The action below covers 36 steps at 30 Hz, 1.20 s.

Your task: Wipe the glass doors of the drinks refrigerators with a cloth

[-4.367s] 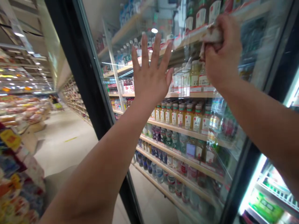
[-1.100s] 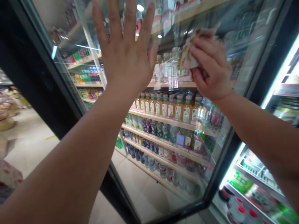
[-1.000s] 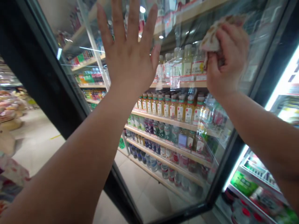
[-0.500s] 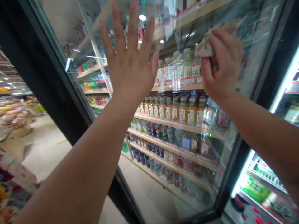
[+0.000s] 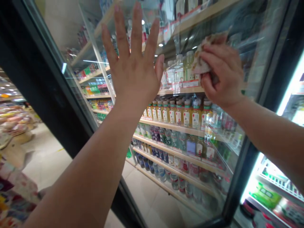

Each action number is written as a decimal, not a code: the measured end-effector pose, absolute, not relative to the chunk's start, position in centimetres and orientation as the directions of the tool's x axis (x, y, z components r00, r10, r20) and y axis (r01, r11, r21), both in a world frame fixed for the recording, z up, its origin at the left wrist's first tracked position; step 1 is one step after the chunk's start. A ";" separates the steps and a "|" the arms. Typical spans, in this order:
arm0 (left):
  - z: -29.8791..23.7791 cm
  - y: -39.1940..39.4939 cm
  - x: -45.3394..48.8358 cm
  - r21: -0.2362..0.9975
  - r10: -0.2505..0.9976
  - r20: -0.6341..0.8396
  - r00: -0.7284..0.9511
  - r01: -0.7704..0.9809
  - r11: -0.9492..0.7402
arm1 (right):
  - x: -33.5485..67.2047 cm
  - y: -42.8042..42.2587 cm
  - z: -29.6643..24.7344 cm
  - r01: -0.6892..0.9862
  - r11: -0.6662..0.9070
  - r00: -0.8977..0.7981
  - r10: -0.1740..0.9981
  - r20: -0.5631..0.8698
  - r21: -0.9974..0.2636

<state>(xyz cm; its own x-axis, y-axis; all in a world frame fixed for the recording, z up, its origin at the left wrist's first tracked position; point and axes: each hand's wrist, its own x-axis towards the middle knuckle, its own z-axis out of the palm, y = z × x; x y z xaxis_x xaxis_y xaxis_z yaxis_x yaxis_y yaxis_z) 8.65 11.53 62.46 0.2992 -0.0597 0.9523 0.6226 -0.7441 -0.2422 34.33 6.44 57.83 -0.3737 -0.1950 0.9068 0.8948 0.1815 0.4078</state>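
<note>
My left hand (image 5: 136,71) is spread flat against the glass door (image 5: 152,202), fingers pointing up and apart. To its right, my right hand (image 5: 223,72) grips a crumpled cloth (image 5: 200,61), pale with brownish patches, and holds it at the upper part of the pane. The fingers are wrapped round the cloth, so part of it is hidden. A black frame (image 5: 59,91) borders the glass on the left, and another dark frame bar (image 5: 270,63) runs down the right side.
Through the glass stand wooden shelves with rows of yellow juice bottles (image 5: 186,115) and other drinks. Right of the door, a lit refrigerated case (image 5: 282,171) holds packaged goods, including a green pack (image 5: 264,193). Heaped wrapped goods (image 5: 14,120) are at the far left.
My right hand has moved a little down and left with the cloth. My left hand stays spread on the glass. The view has shifted slightly.
</note>
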 end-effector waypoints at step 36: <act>62.5 16.4 8.3 -0.339 -0.144 0.933 0.330 0.668 -0.662 | 31.8 8.9 57.6 0.939 0.068 -0.339 0.002 0.941 0.339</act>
<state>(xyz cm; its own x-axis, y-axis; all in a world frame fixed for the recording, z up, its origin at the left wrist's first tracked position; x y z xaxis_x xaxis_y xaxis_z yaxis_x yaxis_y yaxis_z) 8.32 16.37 62.54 0.3301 -0.1442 0.9329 0.6684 -0.6621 -0.3389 31.80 8.95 57.58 -0.3395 0.0018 0.9406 0.9385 0.0677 0.3386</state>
